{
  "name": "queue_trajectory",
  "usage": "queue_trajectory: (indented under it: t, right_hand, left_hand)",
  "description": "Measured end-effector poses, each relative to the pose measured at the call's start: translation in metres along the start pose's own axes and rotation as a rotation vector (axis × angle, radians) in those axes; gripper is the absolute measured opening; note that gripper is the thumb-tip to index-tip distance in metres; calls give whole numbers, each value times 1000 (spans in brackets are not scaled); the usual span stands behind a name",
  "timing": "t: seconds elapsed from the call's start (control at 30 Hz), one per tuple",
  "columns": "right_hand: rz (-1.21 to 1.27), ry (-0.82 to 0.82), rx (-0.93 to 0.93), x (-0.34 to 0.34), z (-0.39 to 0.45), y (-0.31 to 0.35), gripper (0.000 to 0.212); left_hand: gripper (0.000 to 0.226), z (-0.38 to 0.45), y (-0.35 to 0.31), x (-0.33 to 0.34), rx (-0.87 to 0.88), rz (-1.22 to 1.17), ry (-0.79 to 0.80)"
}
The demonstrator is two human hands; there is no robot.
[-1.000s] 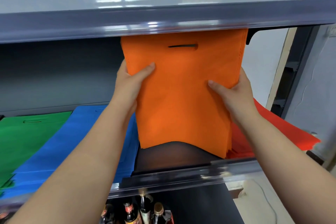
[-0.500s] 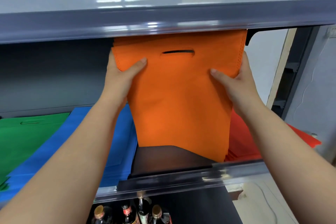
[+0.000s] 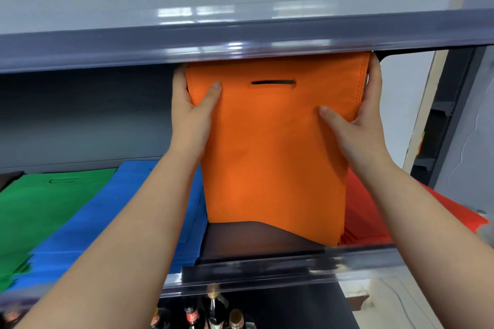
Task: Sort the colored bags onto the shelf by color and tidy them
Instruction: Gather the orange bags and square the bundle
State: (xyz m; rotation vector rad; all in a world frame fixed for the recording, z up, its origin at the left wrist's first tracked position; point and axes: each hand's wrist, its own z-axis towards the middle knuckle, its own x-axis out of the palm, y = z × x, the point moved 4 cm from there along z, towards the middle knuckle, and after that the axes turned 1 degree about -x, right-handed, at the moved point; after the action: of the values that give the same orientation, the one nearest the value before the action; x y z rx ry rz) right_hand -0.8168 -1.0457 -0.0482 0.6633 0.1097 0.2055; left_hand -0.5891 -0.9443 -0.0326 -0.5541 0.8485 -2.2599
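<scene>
Now we have our hands higher on the flat orange fabric bag stack (image 3: 275,147) than a second ago: left hand (image 3: 191,112) and right hand (image 3: 355,125) grip its far corners, squaring it upright between blue bags (image 3: 112,222) and red bags (image 3: 363,211) on the grey shelf (image 3: 267,272).

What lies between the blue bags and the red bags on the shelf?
In the head view, the orange bags, held by both hands, over bare dark shelf, between blue bags and red bags.

Orange bags (image 3: 272,147) — top edge hidden by shelf (image 3: 240,45).
</scene>
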Motion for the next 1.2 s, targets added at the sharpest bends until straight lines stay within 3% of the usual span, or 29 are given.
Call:
queue_trajectory:
  t: [0.23, 0.33, 0.4, 0.53, 0.67, 0.83, 1.03, 1.2]
  right_hand:
    - [-77, -2, -20, -1, -2, -2, 78]
    - [-52, -7, 10, -1, -7, -1, 84]
    - [-19, 9, 73, -1, -14, -6, 87]
    - [86, 31, 233, 2, -34, -20, 61]
    - [7, -1, 245, 5, -24, -19, 51]
    - [68, -10, 322, 6, -30, -38, 53]
    - [166, -15, 345, 2, -36, -44, 50]
    - [201, 24, 374, 3, -56, -56, 52]
  left_hand:
    - [45, -3, 0, 0, 71, 36, 23]
    - [64, -6, 0, -2, 25, 10, -2]
    - [75, -14, 10, -7, -101, -74, -2]
    - [49, -37, 32, -7, -315, -154, 102]
    - [21, -31, 24, 8, -312, -157, 54]
    - [35, -44, 48, 5, -423, -155, 84]
    - [22, -45, 52, 4, -444, -147, 106]
    - [40, -60, 65, -8, -586, -209, 177]
